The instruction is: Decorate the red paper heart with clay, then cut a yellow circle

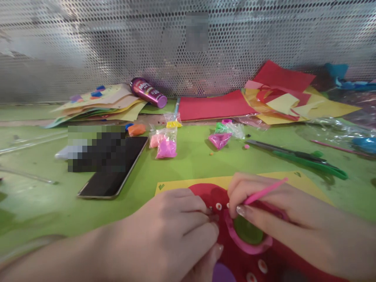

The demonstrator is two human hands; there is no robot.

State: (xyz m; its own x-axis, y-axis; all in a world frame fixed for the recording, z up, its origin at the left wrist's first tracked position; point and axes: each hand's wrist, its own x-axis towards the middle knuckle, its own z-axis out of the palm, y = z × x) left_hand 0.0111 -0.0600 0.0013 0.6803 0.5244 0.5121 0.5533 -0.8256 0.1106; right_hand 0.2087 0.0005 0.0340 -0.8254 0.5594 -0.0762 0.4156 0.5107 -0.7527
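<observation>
My right hand (264, 207) pinches a pink stick-shaped tool (266, 191), its lower end hidden behind my fingers. Under those fingers, a pink clay ring (248, 246) borders a green circle (249, 230) on a red paper shape (205, 190). My left hand (182, 231) is closed, its curled fingertips against the red shape just left of the ring; whatever it may hold is hidden. Small white rings with red centres (262, 266) dot the red surface, and a purple round piece (222, 273) shows at the bottom. Beneath lies a yellow sheet (305, 184).
Left of my hands lies a black phone (123, 168), partly blurred out. Bagged clay (167, 148) and a pink clay packet (219, 140) sit beyond the sheet. Green-handled scissors (311, 158) are at right. Farther back are a purple can (149, 93), paper stacks (217, 105) and a perforated metal panel (147, 43).
</observation>
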